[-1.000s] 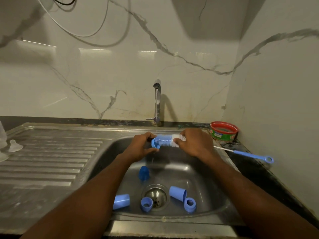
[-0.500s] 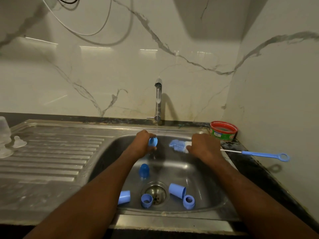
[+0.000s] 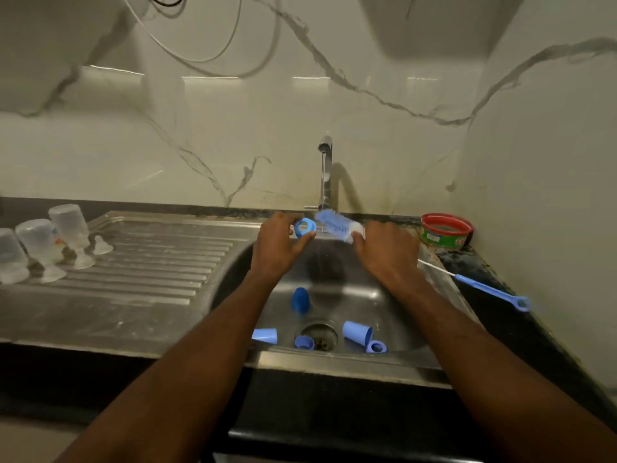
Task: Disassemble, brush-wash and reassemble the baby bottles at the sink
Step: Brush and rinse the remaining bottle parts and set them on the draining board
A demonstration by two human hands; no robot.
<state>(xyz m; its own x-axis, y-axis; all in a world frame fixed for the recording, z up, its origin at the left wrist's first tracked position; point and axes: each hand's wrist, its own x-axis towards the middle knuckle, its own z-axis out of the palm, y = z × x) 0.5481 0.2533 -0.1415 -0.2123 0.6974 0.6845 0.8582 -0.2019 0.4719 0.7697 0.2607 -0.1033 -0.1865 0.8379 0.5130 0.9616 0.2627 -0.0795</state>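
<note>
My left hand [image 3: 280,243] pinches a blue bottle ring [image 3: 304,227] under the running tap [image 3: 325,172]. My right hand [image 3: 387,252] grips the bottle brush [image 3: 334,225]; its blue-and-white bristle head sits just right of the ring, and its blue handle [image 3: 490,290] sticks out past my wrist over the counter. In the sink basin [image 3: 377,295] lie several loose blue parts: a cap [image 3: 299,299], a cap [image 3: 265,335], a ring [image 3: 304,342], a cap [image 3: 357,332] and a ring [image 3: 376,346]. Three clear bottles [image 3: 36,243] stand upside down on the drainboard [image 3: 133,262] at the left.
A red-rimmed green soap tub [image 3: 445,230] sits at the back right corner of the black counter. Clear teats [image 3: 100,245] rest beside the bottles. The drain [image 3: 317,335] is in the basin's middle. Cables hang on the marble wall behind.
The brush came out of the ring, and its head now sits close beside it again. My left hand turned the ring's opening toward me. The view shifted left, showing the upturned bottles.
</note>
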